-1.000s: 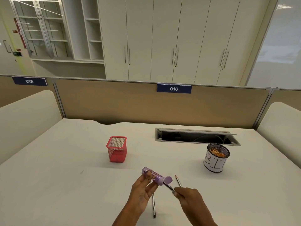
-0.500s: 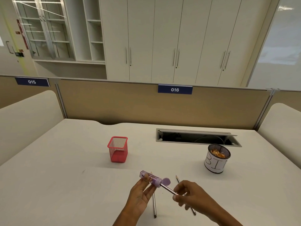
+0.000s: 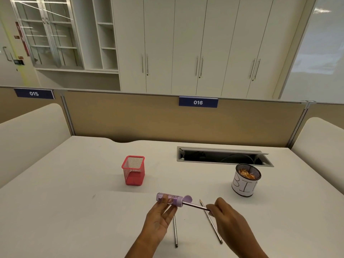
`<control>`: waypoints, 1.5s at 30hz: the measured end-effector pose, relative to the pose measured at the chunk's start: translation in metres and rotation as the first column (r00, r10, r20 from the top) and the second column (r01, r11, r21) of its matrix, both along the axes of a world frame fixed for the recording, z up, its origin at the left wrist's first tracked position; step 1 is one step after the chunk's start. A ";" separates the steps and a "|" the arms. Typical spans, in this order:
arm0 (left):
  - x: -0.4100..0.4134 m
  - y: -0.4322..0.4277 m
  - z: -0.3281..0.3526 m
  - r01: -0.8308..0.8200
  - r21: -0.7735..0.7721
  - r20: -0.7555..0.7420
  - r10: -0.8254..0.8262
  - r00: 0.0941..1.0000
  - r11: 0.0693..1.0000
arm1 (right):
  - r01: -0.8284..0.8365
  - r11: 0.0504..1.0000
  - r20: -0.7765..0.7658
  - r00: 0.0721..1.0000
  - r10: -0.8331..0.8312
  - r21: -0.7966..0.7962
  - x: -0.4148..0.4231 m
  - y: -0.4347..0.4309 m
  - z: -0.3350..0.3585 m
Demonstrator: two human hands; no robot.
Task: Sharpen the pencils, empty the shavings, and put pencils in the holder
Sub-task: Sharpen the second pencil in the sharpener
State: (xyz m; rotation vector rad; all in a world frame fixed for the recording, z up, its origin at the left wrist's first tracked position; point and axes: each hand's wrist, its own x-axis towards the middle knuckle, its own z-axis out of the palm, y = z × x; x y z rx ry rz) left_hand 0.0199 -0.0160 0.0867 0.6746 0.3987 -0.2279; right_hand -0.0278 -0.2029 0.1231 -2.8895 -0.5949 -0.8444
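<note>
My left hand (image 3: 161, 218) grips a purple tube-shaped sharpener (image 3: 172, 199) above the desk, its round lid flipped open. A dark pencil (image 3: 195, 206) is pushed into the sharpener's right end, and my right hand (image 3: 226, 215) pinches its other end. Two more pencils lie on the desk: one (image 3: 175, 232) below my left hand, one (image 3: 212, 223) with a sharp tip partly under my right hand. The red mesh holder (image 3: 133, 170) stands empty further back to the left.
A black mesh cup wrapped in paper lettered "BIN" (image 3: 245, 180) holds shavings at the right. An open cable slot (image 3: 223, 157) is cut into the white desk (image 3: 65, 202) behind it. A tan partition (image 3: 130, 118) closes off the far edge.
My right hand has slid right and turned along the pencil, from close against the sharpener to the pencil's far end. The sharpener has tilted closer to level.
</note>
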 end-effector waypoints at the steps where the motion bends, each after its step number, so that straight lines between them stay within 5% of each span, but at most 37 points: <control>1: 0.000 -0.001 0.002 0.004 0.008 0.010 -0.005 1.000 1.000 | -0.006 1.000 0.065 0.998 0.006 0.000 0.002 -0.003 -0.002; 5: 0.002 -0.006 0.010 -0.006 0.056 0.052 0.003 0.999 0.998 | 0.023 1.000 0.177 0.984 -0.020 -0.014 0.004 -0.008 -0.008; 8: 0.005 -0.009 0.017 0.004 0.096 0.095 -0.013 0.995 0.995 | 0.131 0.960 -0.223 0.972 -0.076 0.246 0.002 -0.002 -0.009; 9: 0.006 -0.009 0.019 0.010 0.112 0.105 -0.022 0.994 0.994 | 0.240 0.884 -0.475 0.880 -0.023 0.402 0.002 -0.001 -0.005; 11: 0.008 -0.007 0.022 0.034 0.140 0.117 -0.050 0.992 0.990 | 0.543 0.533 -0.750 0.576 0.326 0.649 0.004 -0.004 0.002; 13: 0.008 -0.007 0.022 0.068 0.156 0.114 -0.086 0.990 0.985 | 0.814 0.204 -0.692 0.297 0.658 0.544 0.004 -0.010 0.006; 15: 0.007 -0.006 0.020 0.083 0.170 0.105 -0.101 0.989 0.982 | 0.876 0.120 -0.626 0.231 0.745 0.466 0.004 -0.011 0.008; 18: 0.007 -0.003 0.014 0.063 0.180 0.095 -0.081 0.992 0.982 | 0.777 0.279 -0.723 0.304 0.620 0.565 0.001 -0.002 0.012; 21: 0.007 -0.001 0.011 0.021 0.159 0.092 -0.036 0.995 0.987 | 0.523 0.564 -0.752 0.577 0.318 0.639 0.000 0.004 0.011; 24: 0.008 -0.003 0.011 -0.008 0.119 0.098 -0.004 0.995 0.993 | 0.161 0.925 -0.433 0.901 0.004 0.343 0.000 0.007 0.008; 26: 0.007 -0.006 0.012 -0.020 0.095 0.100 0.010 0.995 0.995 | 0.105 0.984 -0.231 0.971 -0.070 0.144 -0.001 0.005 0.004; 29: 0.006 -0.010 0.014 -0.028 0.106 0.105 0.017 0.994 0.994 | 0.092 0.994 -0.165 0.983 -0.081 0.061 0.000 0.007 0.002; 31: 0.006 -0.012 0.016 -0.023 0.133 0.111 0.008 0.994 0.991 | 0.205 0.946 -0.414 0.906 -0.087 0.252 0.002 0.008 0.002; 32: 0.007 -0.012 0.018 -0.019 0.147 0.116 0.002 0.993 0.989 | 0.304 0.859 -0.588 0.809 -0.004 0.412 0.004 0.007 0.002; 34: 0.008 -0.013 0.020 -0.008 0.177 0.119 -0.013 0.993 0.984 | 0.560 0.516 -0.754 0.565 0.335 0.649 0.006 0.003 0.002; 36: 0.008 -0.014 0.020 0.010 0.204 0.113 -0.034 0.993 0.979 | 0.820 0.211 -0.718 0.304 0.626 0.532 0.010 -0.002 0.006; 38: 0.009 -0.014 0.021 0.020 0.212 0.109 -0.044 0.993 0.977 | 0.904 0.113 -0.637 0.197 0.745 0.412 0.010 -0.003 0.011; 41: 0.011 -0.013 0.020 0.017 0.219 0.085 -0.037 0.996 0.976 | 0.826 0.238 -0.729 0.270 0.629 0.511 0.011 0.004 0.011; 45: 0.010 -0.015 0.016 0.011 0.208 0.072 -0.027 0.997 0.978 | 0.475 0.594 -0.714 0.650 0.260 0.649 0.009 0.011 0.010</control>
